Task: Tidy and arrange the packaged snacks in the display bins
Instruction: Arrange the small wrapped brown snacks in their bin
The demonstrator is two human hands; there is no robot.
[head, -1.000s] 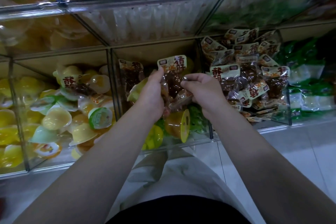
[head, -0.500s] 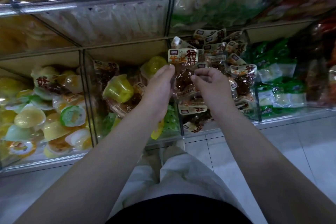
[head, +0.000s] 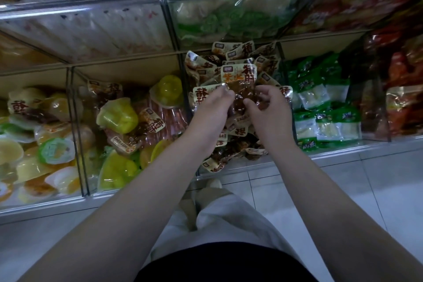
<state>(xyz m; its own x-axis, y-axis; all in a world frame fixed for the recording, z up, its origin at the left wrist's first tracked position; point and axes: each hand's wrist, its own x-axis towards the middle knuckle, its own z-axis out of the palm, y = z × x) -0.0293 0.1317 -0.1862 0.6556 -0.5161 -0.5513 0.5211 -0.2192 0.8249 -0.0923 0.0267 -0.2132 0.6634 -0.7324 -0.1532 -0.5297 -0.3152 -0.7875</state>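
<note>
1. The meat bin (head: pixel 229 173) is heaped with brown packs (head: pixel 231 54).
2. Left of it, a mixed bin (head: pixel 79 135) holds yellow jelly cups (head: pixel 117 115) and a few brown packs.
3. Right of it lie green packs (head: pixel 320 107).
4. Over the meat bin, the left hand (head: pixel 214 107) and right hand (head: pixel 267 107) both pinch one pack (head: pixel 239 75).
5. That pack is upright above the heap, with its label facing the camera.

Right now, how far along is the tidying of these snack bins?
Partly done, it seems. Done: the brown-packet bin holds a heap of matching packets. In hand: the left hand and the right hand pinch one brown packet over that heap. Left: the mixed bin beside it has a stray brown packet among the yellow jelly cups.
</note>
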